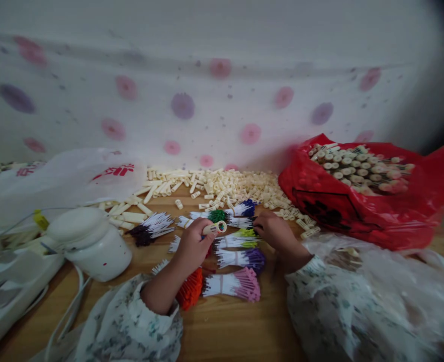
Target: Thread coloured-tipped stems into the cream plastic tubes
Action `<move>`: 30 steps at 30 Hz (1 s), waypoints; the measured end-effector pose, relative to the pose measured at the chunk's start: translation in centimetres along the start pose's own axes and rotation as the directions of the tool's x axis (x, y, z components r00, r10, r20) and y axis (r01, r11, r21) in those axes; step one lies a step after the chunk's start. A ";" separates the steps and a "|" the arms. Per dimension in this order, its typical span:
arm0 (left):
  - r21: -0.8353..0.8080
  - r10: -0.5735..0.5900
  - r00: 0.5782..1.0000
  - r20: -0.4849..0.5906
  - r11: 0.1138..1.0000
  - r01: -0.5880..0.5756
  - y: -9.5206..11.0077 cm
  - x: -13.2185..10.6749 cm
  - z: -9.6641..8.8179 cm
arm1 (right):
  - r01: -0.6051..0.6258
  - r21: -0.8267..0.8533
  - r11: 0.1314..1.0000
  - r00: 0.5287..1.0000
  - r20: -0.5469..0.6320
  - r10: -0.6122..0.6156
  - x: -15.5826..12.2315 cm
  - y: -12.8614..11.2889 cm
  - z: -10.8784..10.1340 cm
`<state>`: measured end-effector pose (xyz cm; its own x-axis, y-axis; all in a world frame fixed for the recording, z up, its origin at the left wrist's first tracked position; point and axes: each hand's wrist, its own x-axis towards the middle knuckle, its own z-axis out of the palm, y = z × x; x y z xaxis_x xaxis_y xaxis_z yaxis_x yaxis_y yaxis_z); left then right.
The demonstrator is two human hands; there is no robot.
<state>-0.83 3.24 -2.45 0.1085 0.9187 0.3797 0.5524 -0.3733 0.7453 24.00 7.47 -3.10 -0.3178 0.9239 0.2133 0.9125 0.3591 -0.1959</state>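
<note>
My left hand is closed round a cream plastic tube, its round open end facing right with small coloured bits inside. My right hand has its fingers pinched at the dark ends of a bundle of thin white sticks; what they hold is hidden. Around both hands lie more bundles of white sticks with coloured tips: a green one, a blue one, a yellow-green one, a purple one, a pink one and an orange one, partly behind my left forearm.
Cream plastic pieces are heaped along the wall. A red bag of filled tubes stands at right, with a clear plastic bag before it. At left are a white rounded container, a white bag and dark-tipped sticks.
</note>
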 end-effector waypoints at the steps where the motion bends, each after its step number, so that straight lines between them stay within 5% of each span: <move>1: 0.011 0.005 1.000 -0.002 1.000 -0.005 0.0 0.0 0.0 | -0.005 -0.008 1.000 1.000 -0.006 0.005 0.0 -0.1 0.0; 12: 0.016 0.048 0.999 -0.001 0.999 -0.048 -0.1 -0.1 0.0 | -0.124 0.205 0.971 0.988 -0.064 0.139 0.1 2.2 1.0; 22: 0.017 0.017 1.000 0.008 1.000 -0.017 -0.2 0.1 0.0 | -0.149 0.615 0.774 0.962 -0.092 0.257 0.5 3.2 2.4; 27: -0.027 0.020 0.998 -0.056 0.999 -0.022 0.0 0.1 -0.3 | -0.033 0.670 0.742 0.970 -0.159 0.186 -0.5 2.4 -0.2; 30: -0.072 -0.014 0.994 -0.105 0.997 0.006 0.3 -0.1 -0.4 | 0.113 0.686 0.719 0.984 -0.179 0.017 -1.3 0.0 -1.9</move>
<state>-0.99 3.01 -2.04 0.0137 0.9051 0.4249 0.4918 -0.3761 0.7853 24.94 6.02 -1.61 -0.2513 0.8910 0.3782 0.4438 0.4533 -0.7730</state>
